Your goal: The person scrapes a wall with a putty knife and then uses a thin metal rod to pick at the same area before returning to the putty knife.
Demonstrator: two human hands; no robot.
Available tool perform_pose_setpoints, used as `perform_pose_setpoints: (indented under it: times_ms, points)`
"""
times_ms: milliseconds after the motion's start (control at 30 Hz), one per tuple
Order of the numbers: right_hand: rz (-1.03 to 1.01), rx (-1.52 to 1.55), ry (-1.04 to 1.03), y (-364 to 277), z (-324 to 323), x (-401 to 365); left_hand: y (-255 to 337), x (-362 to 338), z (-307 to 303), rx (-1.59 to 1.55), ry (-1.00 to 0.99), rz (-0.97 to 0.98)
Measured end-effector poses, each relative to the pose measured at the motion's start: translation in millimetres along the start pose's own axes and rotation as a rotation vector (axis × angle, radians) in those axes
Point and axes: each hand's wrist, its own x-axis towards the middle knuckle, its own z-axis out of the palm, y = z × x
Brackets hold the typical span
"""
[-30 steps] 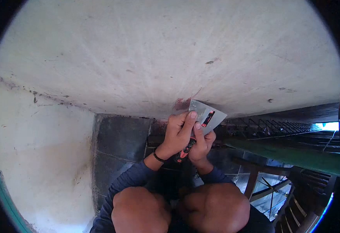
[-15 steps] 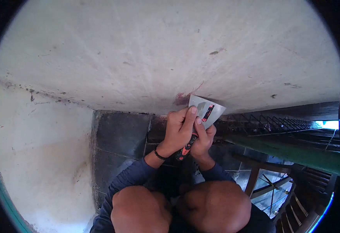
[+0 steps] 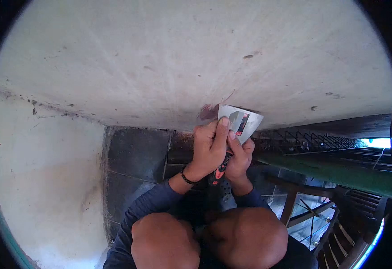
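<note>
A wide metal scraper (image 3: pixel 249 130) with a red and black handle is held in both hands, its blade edge against the lower part of the pale wall (image 3: pixel 160 67). My left hand (image 3: pixel 209 145), with a dark bracelet at the wrist, is closed on it, thumb on the blade's left side. My right hand (image 3: pixel 241 157) grips from the right, its thumb on the lower blade. Left of the blade is a reddish-brown patch (image 3: pixel 208 111) on the wall.
Dark floor tiles (image 3: pixel 135 154) lie below the wall, and a second pale wall (image 3: pixel 43 179) stands at the left. On the right are a green bar (image 3: pixel 330 172), a metal rack (image 3: pixel 312 142) and a dark wooden chair (image 3: pixel 344 233). My knees are close below my hands.
Both hands and the scraper have shifted slightly to the right, and the blade has turned a little. My grip on it looks the same.
</note>
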Motion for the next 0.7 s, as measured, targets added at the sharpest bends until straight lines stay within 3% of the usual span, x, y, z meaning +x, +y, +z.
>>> perform_pose_setpoints:
  times_ms: [367,700]
  points:
    - [0.06,0.02,0.029,16,-7,-2,-13,-5,1,-0.042,0.0,-0.084]
    - [0.044,0.055,0.06,8,4,-6,-12,-1,2,-0.026,0.049,0.029]
